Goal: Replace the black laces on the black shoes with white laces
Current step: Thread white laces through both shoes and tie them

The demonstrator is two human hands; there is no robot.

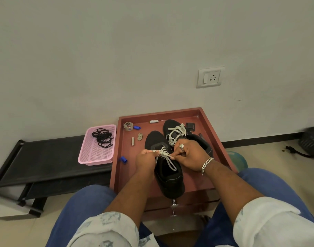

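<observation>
My left hand (147, 160) and right hand (191, 155) each pinch an end of the white lace (164, 155) over the near shoe (167, 175), which sits on the red tray (218, 139) right in front of me. Its partner, the far shoe (172, 126), already white-laced, lies at one o'clock just beyond. At ten o'clock the black laces (102, 137) lie heaped in the pink basket (97, 157).

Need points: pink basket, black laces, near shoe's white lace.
pink basket (111, 143), head view, on its right wall.
black laces (102, 137), head view, on the middle of the tangle inside the basket.
white lace (167, 158), head view, on the crossed part over the near shoe's tongue.
</observation>
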